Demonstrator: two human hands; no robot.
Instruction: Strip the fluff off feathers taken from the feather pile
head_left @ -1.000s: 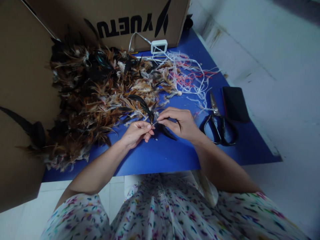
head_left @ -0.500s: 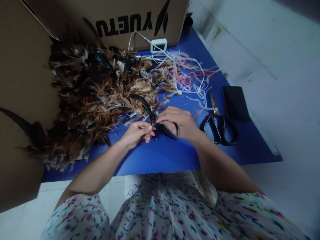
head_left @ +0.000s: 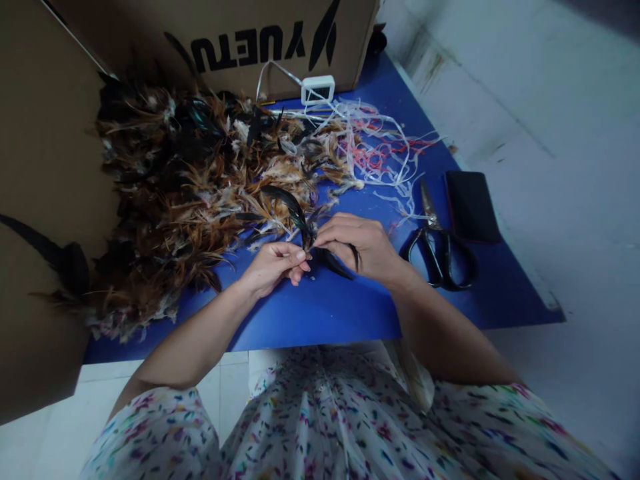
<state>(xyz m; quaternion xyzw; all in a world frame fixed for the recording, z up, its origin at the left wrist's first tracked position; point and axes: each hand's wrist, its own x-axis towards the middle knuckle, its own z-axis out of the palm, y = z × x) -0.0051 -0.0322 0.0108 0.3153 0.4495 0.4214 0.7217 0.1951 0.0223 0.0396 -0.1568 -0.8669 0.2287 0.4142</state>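
Note:
My left hand (head_left: 273, 267) and my right hand (head_left: 359, 245) meet fingertip to fingertip over the blue table (head_left: 325, 310). Both are closed in a pinch on the quill ends of a small bunch of black feathers (head_left: 291, 207), which curves up and away to the left from my fingers. A further dark feather (head_left: 333, 262) sticks out under my right palm. Just beyond my hands lies a big heap of brown, black and white feathers (head_left: 190, 187).
Black scissors (head_left: 440, 253) and a black flat case (head_left: 470, 207) lie right of my right hand. A tangle of white and red strips (head_left: 380, 150) and a small white device (head_left: 318, 89) sit behind. Cardboard boxes (head_left: 240, 40) stand at the back and left.
My right hand has slid a little toward the left hand, closing the gap at the quill ends. The black feathers have tilted slightly. Everything else is unmoved.

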